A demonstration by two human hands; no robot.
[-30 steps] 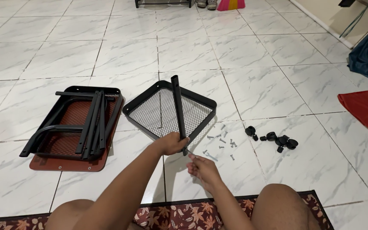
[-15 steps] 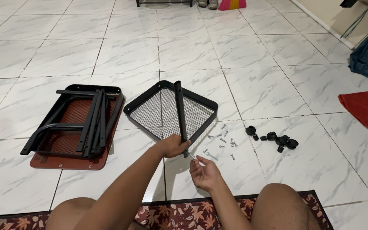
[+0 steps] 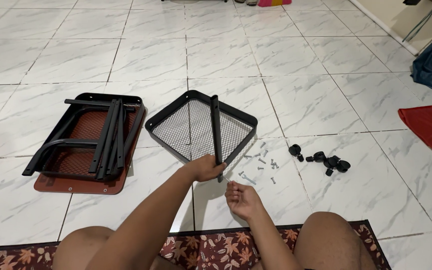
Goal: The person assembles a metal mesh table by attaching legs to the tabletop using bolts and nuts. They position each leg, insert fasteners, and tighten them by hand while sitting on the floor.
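The left hand (image 3: 207, 168) is clamped on the near end of a black bar (image 3: 216, 131) that lies across the mesh tray (image 3: 201, 129) at mid-frame, and it grips that same end in both earlier frames. The change is in the right hand (image 3: 242, 199). A second ago it sat close under the left hand, by the bar's end. Half a second ago it had dropped lower and opened, palm up. Now its fingertips are pinched together on a small screw (image 3: 226, 178) pointed up at the bar's end, just apart from it. Judging from this, the hand has readied a screw to seat in the bar.

More screws (image 3: 262, 161) lie loose right of the tray, black casters (image 3: 326, 161) further right. Stacked frame parts (image 3: 91, 140) rest at mid-left, unmoved.
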